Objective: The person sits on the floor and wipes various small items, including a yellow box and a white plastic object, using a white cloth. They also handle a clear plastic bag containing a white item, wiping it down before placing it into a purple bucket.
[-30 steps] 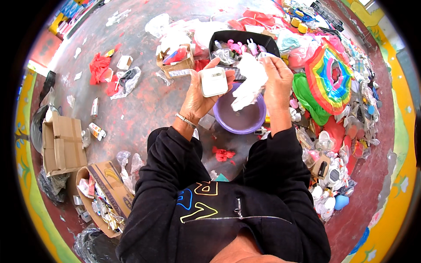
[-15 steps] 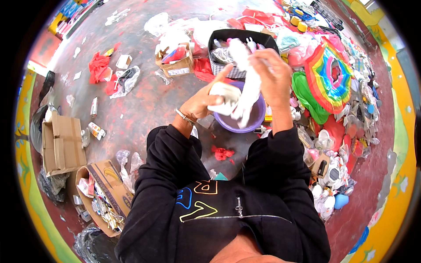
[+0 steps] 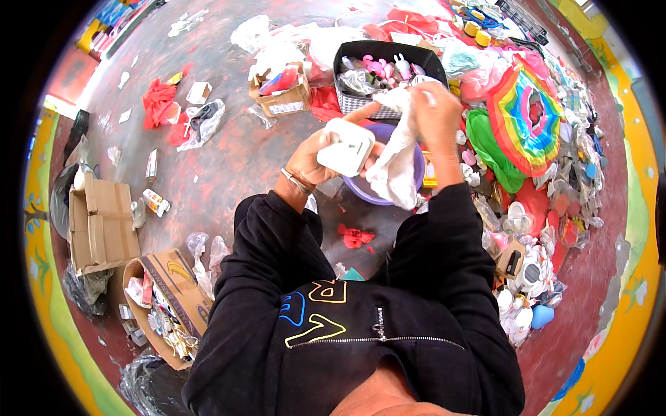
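Observation:
My left hand [image 3: 309, 160] grips a small white plastic case [image 3: 345, 147] with rounded corners, its face turned up toward me. A damp-looking white cloth [image 3: 397, 166] hangs from my right hand [image 3: 437, 123], whose fingers are closed on its upper part. The cloth's lower end droops beside the case, in front of a purple basin [image 3: 419, 182]. Beyond the basin stands a black-lined checked basket [image 3: 345, 104] holding pink and white toys and clear plastic.
A small open cardboard box [image 3: 288, 102] stands left of the basket. To the right lie a rainbow ring [image 3: 501, 139], a green bag [image 3: 485, 156] and heaped plastic scraps [image 3: 531, 277]. Two larger cardboard boxes, one empty-looking [image 3: 104, 225] and one with cables [image 3: 182, 288], are at left.
The cloth has dropped lower and hangs from my right hand, away from the case. My left hand has turned the case so its broad face shows.

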A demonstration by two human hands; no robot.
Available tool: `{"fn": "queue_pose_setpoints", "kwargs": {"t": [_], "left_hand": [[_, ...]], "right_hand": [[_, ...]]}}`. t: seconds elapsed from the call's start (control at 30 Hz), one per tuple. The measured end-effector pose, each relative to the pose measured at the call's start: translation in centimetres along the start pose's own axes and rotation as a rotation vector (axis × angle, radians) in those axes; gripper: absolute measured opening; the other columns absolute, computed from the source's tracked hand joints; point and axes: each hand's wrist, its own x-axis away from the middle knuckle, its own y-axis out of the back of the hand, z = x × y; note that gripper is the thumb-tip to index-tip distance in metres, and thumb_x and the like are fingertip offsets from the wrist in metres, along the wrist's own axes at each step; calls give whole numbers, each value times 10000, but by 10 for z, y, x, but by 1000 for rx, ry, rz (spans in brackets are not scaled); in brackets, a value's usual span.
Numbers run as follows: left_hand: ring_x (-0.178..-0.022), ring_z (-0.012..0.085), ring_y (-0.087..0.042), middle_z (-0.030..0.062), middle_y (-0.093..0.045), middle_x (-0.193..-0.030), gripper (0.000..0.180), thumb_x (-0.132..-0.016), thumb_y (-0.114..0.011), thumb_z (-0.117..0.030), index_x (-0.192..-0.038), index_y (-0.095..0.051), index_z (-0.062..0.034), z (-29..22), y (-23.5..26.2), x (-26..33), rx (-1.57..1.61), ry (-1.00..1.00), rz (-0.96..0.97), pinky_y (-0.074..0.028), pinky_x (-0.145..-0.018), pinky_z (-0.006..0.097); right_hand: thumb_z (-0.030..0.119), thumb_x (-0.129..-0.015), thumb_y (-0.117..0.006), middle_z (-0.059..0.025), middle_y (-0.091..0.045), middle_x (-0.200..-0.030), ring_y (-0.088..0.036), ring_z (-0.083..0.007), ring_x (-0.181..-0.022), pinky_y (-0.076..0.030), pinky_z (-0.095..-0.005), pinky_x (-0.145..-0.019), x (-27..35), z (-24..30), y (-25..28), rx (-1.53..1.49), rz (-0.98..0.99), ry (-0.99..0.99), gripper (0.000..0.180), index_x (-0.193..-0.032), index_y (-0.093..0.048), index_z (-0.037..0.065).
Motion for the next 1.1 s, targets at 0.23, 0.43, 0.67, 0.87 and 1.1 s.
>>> {"fn": "queue_pose_setpoints", "kwargs": {"t": [0.23,0.43,0.67,0.87,1.1], "left_hand": [[-965,307,-564,249,-521,-1159,697,-856,-368,-612,-1311,-388,-85,5,23,-14,386,-195,-257,-467,-861,412],[-1005,284,-547,174,-538,-1168,665,-919,-170,-579,-1291,-415,-85,9,24,-17,363,-252,-404,-440,-894,423],[-1004,209,-559,78,-563,-1120,398,-967,-294,-319,-1247,-456,-87,25,23,-15,112,-341,-600,-457,-873,340],[-983,256,-568,119,-572,-1085,520,-963,-243,-454,-1297,-412,-92,5,27,-15,2,-488,-783,-483,-839,406],[-1150,381,-463,265,-450,-1252,495,-947,-314,-402,-1267,-416,-38,-13,22,-9,495,-420,-399,-385,-954,506]], "right_hand": [[130,-868,-584,-53,-620,-765,-591,-132,-684,-455,-230,-615,-10,9,17,-813,-255,-700,168,-840,-630,-29],[114,-851,-587,-57,-608,-881,-608,-141,-745,-493,-258,-619,6,63,8,-1088,41,-620,134,-955,-595,31],[32,-746,-597,-163,-557,-897,-561,-359,-784,-464,-373,-714,44,95,-45,-241,319,132,222,-965,-559,24],[55,-739,-590,-147,-589,-853,-588,-290,-689,-468,-348,-664,46,94,-24,-119,604,-8,194,-931,-592,28],[27,-749,-598,-52,-636,-770,-602,-118,-680,-471,-232,-617,21,45,-2,-957,410,-777,106,-845,-621,-10]]}}
